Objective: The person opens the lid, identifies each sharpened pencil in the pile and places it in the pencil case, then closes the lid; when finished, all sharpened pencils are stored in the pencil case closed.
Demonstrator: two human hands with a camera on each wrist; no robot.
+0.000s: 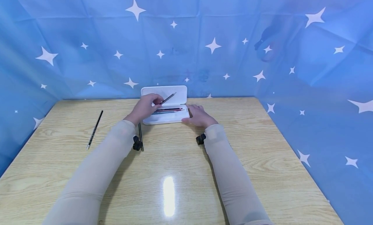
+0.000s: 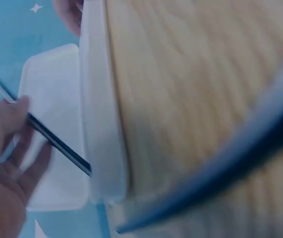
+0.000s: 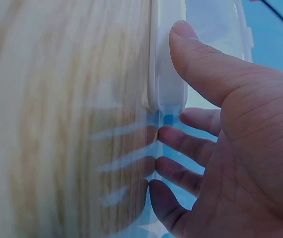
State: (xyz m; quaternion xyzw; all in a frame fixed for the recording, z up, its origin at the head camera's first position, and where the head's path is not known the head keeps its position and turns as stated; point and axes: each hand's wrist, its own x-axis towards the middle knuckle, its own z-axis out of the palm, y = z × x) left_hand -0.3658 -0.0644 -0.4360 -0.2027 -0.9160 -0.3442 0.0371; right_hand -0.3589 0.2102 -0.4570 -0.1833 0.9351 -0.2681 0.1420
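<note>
A white pencil case (image 1: 166, 119) lies open at the back of the table, its lid (image 1: 179, 93) raised behind it. Over its left part, my left hand (image 1: 145, 106) pinches a dark pencil (image 2: 57, 141) between thumb and fingers, one end pointing up to the right in the head view. Several pencils (image 1: 167, 111) lie lengthwise in the tray. My right hand (image 1: 199, 116) holds the case's right end, the thumb (image 3: 201, 57) against its front wall and the other fingers around the corner. What the index finger touches behind is partly hidden.
Two dark pencils (image 1: 141, 137) lie on the table beside the left wrist, partly covered by the arm. Another black pencil (image 1: 94, 129) lies farther left. A blue star-patterned cloth (image 1: 175, 56) hangs just behind the table's back edge.
</note>
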